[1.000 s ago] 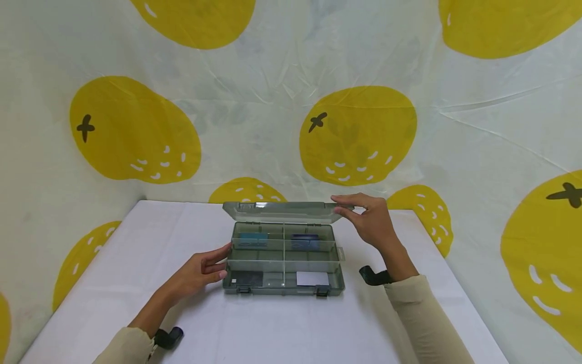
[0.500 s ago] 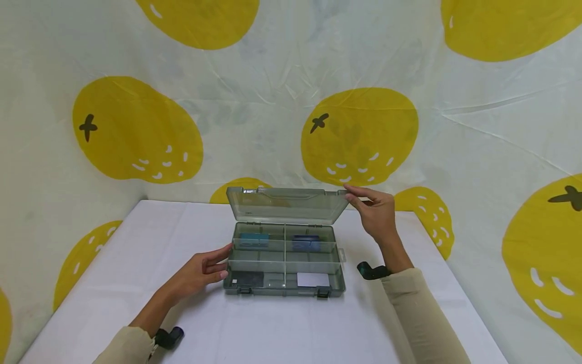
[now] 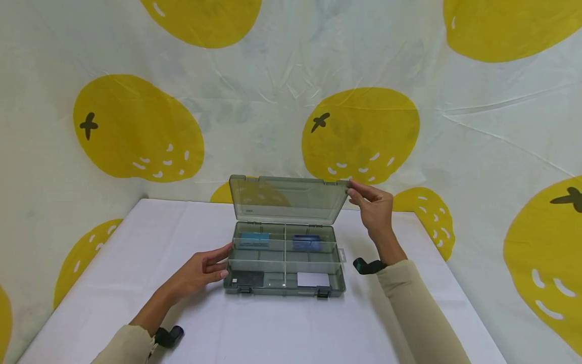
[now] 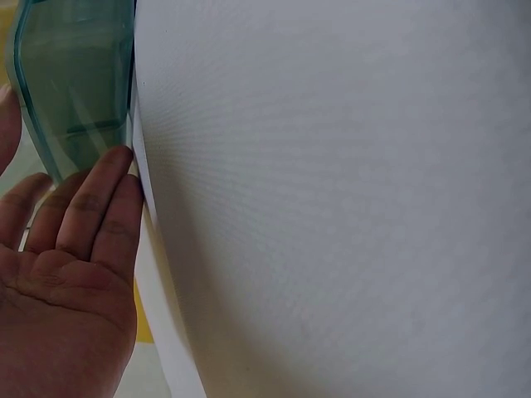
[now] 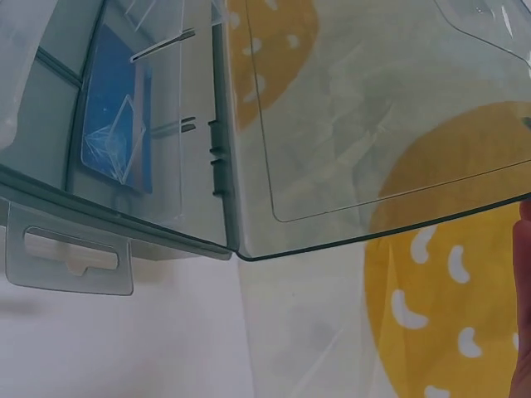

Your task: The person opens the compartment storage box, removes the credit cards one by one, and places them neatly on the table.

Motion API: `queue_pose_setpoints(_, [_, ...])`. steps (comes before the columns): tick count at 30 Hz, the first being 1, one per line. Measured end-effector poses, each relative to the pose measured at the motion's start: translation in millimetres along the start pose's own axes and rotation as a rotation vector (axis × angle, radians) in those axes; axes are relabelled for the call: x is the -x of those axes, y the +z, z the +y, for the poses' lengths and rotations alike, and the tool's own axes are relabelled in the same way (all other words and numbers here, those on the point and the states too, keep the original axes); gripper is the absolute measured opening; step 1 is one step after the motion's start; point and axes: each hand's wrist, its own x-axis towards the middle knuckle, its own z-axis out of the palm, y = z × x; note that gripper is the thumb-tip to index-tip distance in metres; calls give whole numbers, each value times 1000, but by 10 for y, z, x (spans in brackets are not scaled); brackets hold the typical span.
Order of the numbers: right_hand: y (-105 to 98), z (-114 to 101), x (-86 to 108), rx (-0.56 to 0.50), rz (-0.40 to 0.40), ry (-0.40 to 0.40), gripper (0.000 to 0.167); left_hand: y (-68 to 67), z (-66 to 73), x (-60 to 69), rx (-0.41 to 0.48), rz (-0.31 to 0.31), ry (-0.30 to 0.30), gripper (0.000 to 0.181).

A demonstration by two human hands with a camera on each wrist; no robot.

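A grey see-through divided box (image 3: pixel 268 291) stands on the table, its hinged lid (image 3: pixel 291 199) raised nearly upright. The right hand (image 3: pixel 376 207) pinches the lid's upper right corner between thumb and fingers. Against the box's left side rest the fingers of the left hand (image 3: pixel 195 275), relaxed and nearly straight; the left wrist view shows them touching the box wall (image 4: pixel 79 83). Inside lie a light blue card (image 3: pixel 254 239) at back left, a dark blue card (image 3: pixel 306 242) at back right, a black card (image 3: pixel 247 278) at front left and a white card (image 3: pixel 312 279) at front right.
The white-covered table (image 3: pixel 282 333) extends around the box. Behind it hangs a pale curtain (image 3: pixel 254 126) with large yellow fruit prints. A hanging tab (image 5: pixel 70 261) sticks out from the box's right side. Dark wrist mounts sit below both hands.
The lid has swung upward and back from a low slant to nearly upright, with the right hand rising along with it. The left hand has stayed at the box's left side.
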Motion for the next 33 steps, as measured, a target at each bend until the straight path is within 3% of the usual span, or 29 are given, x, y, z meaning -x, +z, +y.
queue_pose_setpoints(9, [46,145,-35,-30,37,71,31,4,6,3,-16,6,-15,83])
queue_pose_setpoints(21, [97,331,-33,-31,26,201,32,-10,-2,2,-1,6,-3,83])
queue_pose_setpoints(27, [116,411,-32,-41,-2,238,35,-5,1,-1,4,6,6,83])
queue_pose_setpoints(33, [106,493,-60,-2,-53,343,40,-5,-13,-1,11,-8,46,82])
